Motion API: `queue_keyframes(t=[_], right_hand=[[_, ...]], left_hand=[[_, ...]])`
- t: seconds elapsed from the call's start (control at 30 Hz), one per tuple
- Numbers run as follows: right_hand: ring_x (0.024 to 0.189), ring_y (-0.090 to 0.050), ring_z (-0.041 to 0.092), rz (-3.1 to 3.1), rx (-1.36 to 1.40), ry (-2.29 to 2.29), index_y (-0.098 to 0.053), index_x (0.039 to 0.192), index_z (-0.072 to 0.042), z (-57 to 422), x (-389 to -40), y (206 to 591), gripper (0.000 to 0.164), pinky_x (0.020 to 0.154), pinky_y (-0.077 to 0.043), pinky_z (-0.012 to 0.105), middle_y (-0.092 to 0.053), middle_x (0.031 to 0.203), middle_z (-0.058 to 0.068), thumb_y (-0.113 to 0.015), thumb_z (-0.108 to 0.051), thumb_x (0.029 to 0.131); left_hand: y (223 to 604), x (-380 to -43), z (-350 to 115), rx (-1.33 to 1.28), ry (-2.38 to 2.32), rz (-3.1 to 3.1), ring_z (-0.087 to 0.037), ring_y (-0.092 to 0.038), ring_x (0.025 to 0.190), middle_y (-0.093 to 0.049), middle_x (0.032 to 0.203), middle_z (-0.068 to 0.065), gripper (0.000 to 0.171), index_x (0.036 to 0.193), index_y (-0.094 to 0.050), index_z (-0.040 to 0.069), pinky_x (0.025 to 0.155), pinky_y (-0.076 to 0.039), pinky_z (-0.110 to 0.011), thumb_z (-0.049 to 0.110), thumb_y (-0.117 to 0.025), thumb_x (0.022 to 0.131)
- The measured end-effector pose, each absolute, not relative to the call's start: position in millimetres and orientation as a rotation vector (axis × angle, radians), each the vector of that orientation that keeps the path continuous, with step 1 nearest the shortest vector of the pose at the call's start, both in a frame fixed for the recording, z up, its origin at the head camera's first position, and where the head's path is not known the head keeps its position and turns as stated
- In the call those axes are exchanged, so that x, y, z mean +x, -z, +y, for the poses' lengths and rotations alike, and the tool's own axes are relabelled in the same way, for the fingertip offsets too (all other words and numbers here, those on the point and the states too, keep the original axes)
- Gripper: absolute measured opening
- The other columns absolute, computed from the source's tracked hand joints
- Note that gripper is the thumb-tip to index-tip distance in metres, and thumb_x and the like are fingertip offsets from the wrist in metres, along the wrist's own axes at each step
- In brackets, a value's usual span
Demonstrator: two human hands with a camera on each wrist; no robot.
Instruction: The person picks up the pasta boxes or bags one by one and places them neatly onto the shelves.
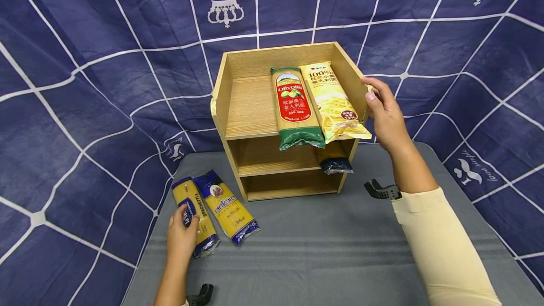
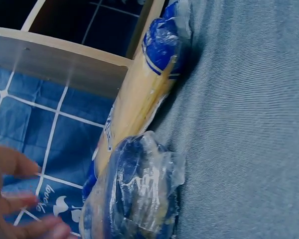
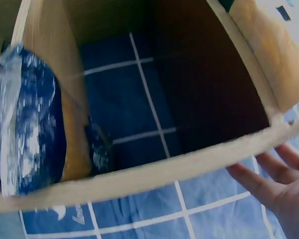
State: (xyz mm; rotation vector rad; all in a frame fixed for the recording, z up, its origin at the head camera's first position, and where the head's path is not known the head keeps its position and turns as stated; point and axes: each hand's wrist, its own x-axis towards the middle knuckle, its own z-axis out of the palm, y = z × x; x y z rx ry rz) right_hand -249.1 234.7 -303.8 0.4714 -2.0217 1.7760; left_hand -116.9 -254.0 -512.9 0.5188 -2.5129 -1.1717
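My left hand (image 1: 182, 233) is over a yellow and blue pack of spaghetti (image 1: 201, 223) lying at the left of the grey table. Its fingers (image 2: 20, 209) look spread and loosely bent above the pack in the left wrist view. Beside it lies a second pack of spaghetti, marked ankara (image 1: 229, 209). My right hand (image 1: 387, 119) is at the right side panel of a wooden shelf (image 1: 250, 103), fingers nearly straight along its outer face. On the shelf top lie a red and green spaghetti pack (image 1: 295, 103) and a pale yellow pasta pack (image 1: 333, 103), their ends overhanging the front.
A dark-ended pasta pack (image 1: 333, 159) sticks out of the shelf's middle level at the right. Blue cloth (image 1: 170, 22) with white lines hangs behind and at both sides. The grey table (image 1: 314, 249) stretches in front of the shelf.
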Motion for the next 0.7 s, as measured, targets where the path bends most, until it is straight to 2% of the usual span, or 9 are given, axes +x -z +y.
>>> queue_keyframes(t=[0.2, 0.43, 0.7], right_hand=[[0.112, -0.054, 0.015, -2.070, 0.504, -1.747, -0.048, 0.148, -0.020, 240.1, -249.6, 305.5, 0.043, 0.081, -0.052, 0.020, -0.047, 0.137, -0.004, -0.037, -0.033, 0.109], [0.111, -0.055, 0.014, -2.054, 0.507, -1.780, -0.049, 0.148, -0.020, 240.5, -249.6, 305.6, 0.042, 0.079, -0.053, 0.019, -0.049, 0.132, -0.003, -0.040, -0.031, 0.109], [0.109, -0.055, 0.015, -2.049, 0.510, -1.791, -0.049, 0.148, -0.020, 239.3, -250.0, 305.9, 0.041, 0.078, -0.054, 0.018, -0.051, 0.129, -0.002, -0.040, -0.030, 0.108]], left_hand=[[522.9, -110.4, -259.0, 0.619, 1.069, -2.603, -0.054, -0.050, 0.116, -0.051, 0.127, -0.039, 0.062, 0.144, -0.043, -0.008, 0.096, -0.039, -0.063, 0.016, -0.065, 0.091], [534.4, -109.4, -264.7, 0.661, 1.058, -2.743, -0.061, -0.040, 0.122, -0.041, 0.132, -0.046, 0.080, 0.149, -0.028, -0.013, 0.102, -0.033, -0.068, 0.030, -0.067, 0.093], [538.5, -111.5, -267.6, 0.712, 1.071, -2.801, -0.060, -0.043, 0.122, -0.039, 0.133, -0.046, 0.097, 0.150, -0.019, -0.018, 0.104, -0.036, -0.067, 0.038, -0.070, 0.091]])
